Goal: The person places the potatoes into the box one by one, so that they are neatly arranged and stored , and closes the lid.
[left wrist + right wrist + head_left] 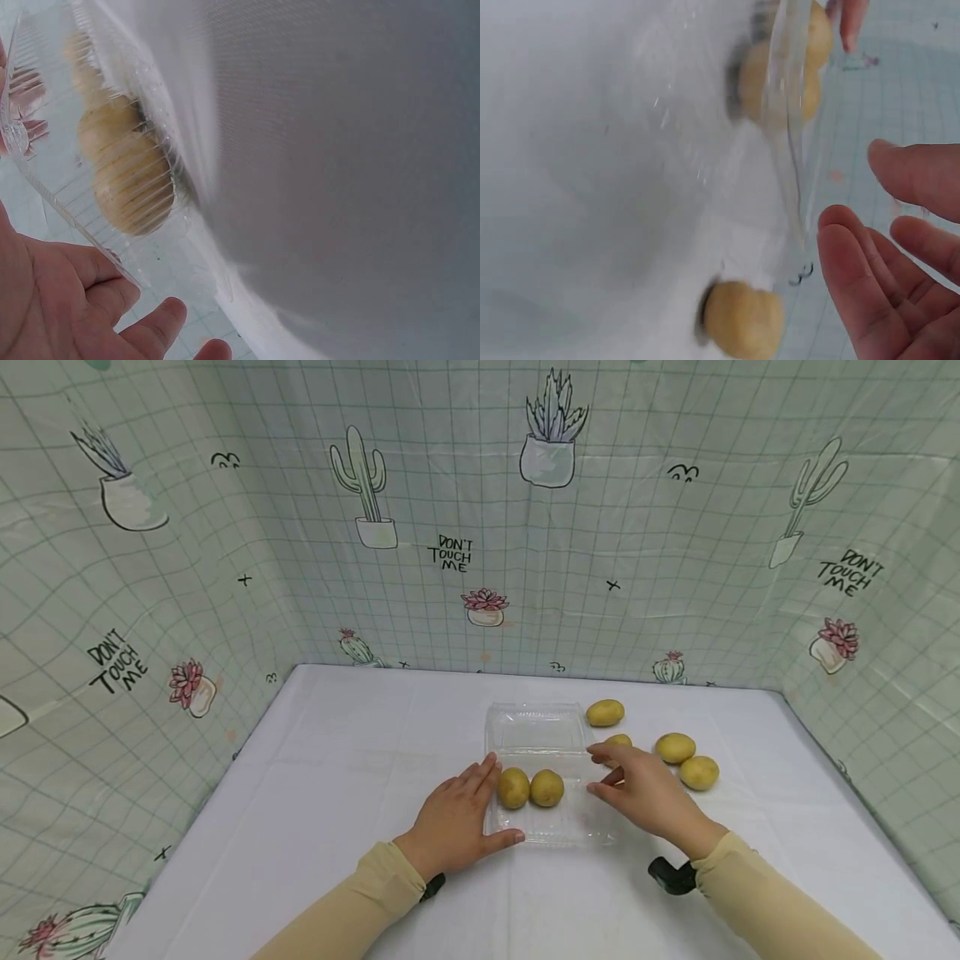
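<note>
A clear plastic clamshell box (577,820) lies unfolded on the table, its lid (534,727) tipped back. Two potatoes (513,788) (547,788) sit side by side in the left part of its base. My left hand (461,818) rests along the box's left side, fingers extended and thumb at the front edge; the left wrist view shows its fingertips right at the rim, with a potato (135,187) behind the ribbed wall. Over the right side of the box hovers my right hand (645,789), fingers loosely bent and nothing between them. A potato (619,740) is partly hidden behind it.
More potatoes lie on the white tabletop (360,760): one (605,712) beside the lid, two (676,747) (699,772) farther right. A patterned cloth (420,485) walls in the back and sides. Black straps (672,875) show at my wrists.
</note>
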`<state>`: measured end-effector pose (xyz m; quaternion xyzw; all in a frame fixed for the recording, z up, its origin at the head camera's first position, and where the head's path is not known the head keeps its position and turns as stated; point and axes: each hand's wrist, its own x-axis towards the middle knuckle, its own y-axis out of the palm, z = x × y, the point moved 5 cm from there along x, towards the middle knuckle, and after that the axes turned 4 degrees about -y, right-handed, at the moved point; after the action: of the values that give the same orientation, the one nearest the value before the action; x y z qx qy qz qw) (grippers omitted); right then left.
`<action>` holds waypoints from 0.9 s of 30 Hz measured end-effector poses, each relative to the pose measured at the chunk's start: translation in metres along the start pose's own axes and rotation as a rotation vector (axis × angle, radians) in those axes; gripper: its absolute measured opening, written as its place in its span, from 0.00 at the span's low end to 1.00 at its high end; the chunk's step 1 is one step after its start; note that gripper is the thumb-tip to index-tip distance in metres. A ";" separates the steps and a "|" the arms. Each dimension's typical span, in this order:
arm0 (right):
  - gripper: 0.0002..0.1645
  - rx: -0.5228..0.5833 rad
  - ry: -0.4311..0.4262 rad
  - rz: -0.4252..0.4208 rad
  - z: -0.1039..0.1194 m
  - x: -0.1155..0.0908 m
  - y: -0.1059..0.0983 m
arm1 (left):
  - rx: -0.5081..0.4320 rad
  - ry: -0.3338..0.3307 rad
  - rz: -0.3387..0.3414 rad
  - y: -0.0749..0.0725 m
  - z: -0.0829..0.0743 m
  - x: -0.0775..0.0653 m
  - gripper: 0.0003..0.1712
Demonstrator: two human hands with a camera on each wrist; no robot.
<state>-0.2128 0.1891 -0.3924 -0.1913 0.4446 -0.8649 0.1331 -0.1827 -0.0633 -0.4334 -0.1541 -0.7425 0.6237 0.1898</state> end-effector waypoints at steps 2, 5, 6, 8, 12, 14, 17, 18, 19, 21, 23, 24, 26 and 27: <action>0.29 0.000 0.006 -0.033 -0.006 -0.006 -0.010 | -0.003 0.003 -0.001 0.000 0.000 0.000 0.56; 0.30 0.003 0.033 -0.065 -0.018 -0.016 -0.022 | 0.001 0.008 -0.005 0.000 -0.001 0.000 0.56; 0.30 -0.002 0.034 -0.073 -0.021 -0.019 -0.026 | 0.001 0.010 -0.006 -0.001 -0.001 0.000 0.56; 0.29 -0.023 0.047 -0.086 -0.029 -0.027 -0.033 | 0.003 0.012 -0.006 0.000 -0.001 0.000 0.56; 0.29 -0.060 0.098 -0.096 -0.047 -0.039 -0.043 | 0.003 0.008 -0.004 0.000 -0.001 0.000 0.56; 0.29 -0.079 0.123 -0.101 -0.056 -0.045 -0.046 | 0.001 0.007 -0.005 0.000 0.000 0.000 0.56; 0.30 -0.103 0.136 -0.111 -0.066 -0.052 -0.051 | -0.003 0.008 -0.006 0.000 0.000 0.000 0.56; 0.30 -0.113 0.138 -0.115 -0.070 -0.054 -0.053 | -0.006 0.008 -0.007 0.000 0.000 0.000 0.56; 0.30 -0.118 0.139 -0.119 -0.073 -0.056 -0.054 | -0.006 0.009 -0.008 0.000 0.000 0.000 0.56; 0.31 -0.128 0.147 -0.124 -0.078 -0.060 -0.056 | -0.007 0.011 -0.012 0.000 0.001 0.000 0.56; 0.31 -0.134 0.162 -0.126 -0.085 -0.064 -0.058 | -0.006 0.012 -0.013 0.000 0.001 0.000 0.57; 0.32 -0.139 0.170 -0.125 -0.088 -0.066 -0.058 | -0.007 0.012 -0.013 0.000 0.001 0.000 0.57; 0.32 -0.140 0.190 -0.122 -0.095 -0.071 -0.059 | -0.005 0.014 -0.010 0.000 0.001 0.000 0.57; 0.33 -0.140 0.199 -0.125 -0.099 -0.073 -0.060 | -0.004 0.015 -0.009 0.001 0.001 0.000 0.57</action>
<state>-0.1958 0.3232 -0.4114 -0.1410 0.5019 -0.8531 0.0205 -0.1834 -0.0637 -0.4340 -0.1556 -0.7429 0.6204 0.1977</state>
